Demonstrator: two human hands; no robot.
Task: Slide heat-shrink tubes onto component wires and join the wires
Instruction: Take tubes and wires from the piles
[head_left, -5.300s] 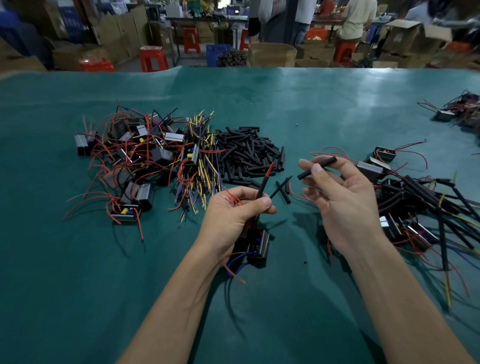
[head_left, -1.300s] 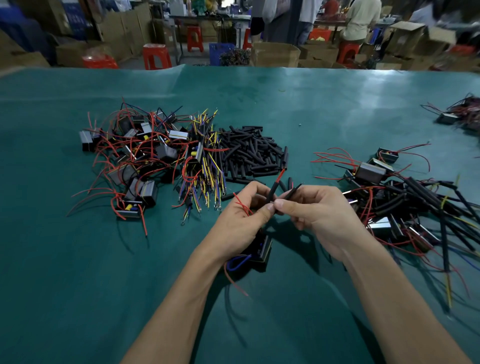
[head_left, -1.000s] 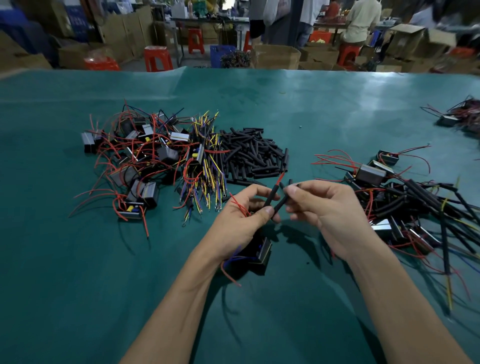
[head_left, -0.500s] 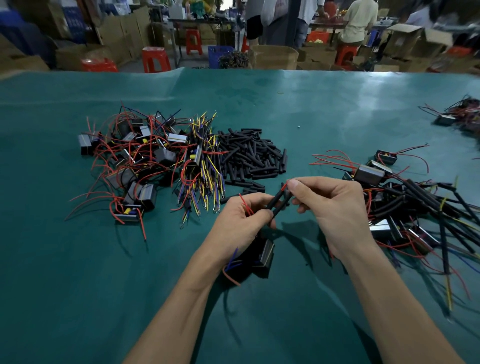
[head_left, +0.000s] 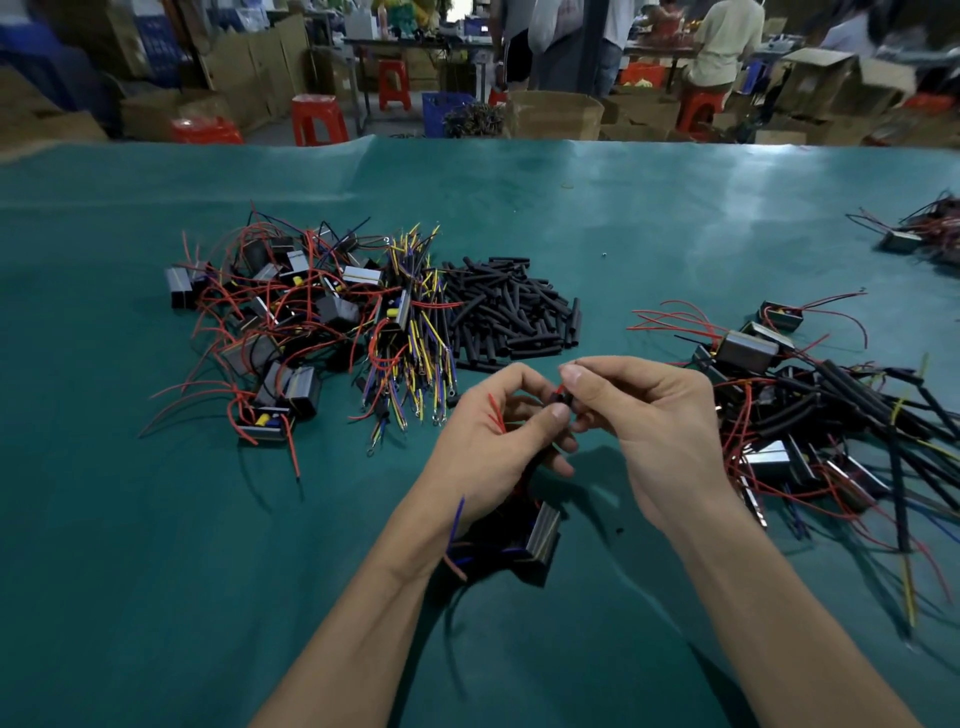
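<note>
**Both hands meet on one tube and one red wire**

While we look down at the green desk, our two hands come together just above its middle. Our left hand is curled around red wires and pinches them between thumb and fingers; a short piece of red wire stands out above the palm. Under this hand, the black component hangs close to the desk, with blue and red wires coming out near the wrist. Our right hand pinches a black heat-shrink tube between thumb and forefinger, and a small red wire tip shows at the upper end of the tube. The fingertips of both hands nearly touch at this place.

Behind the hands lies the pile of loose black tubes. To the left of it lie the bundle of yellow and blue wires and the heap of components with red wires. At the right lies the heap of components with tubes already on their wires.
</note>
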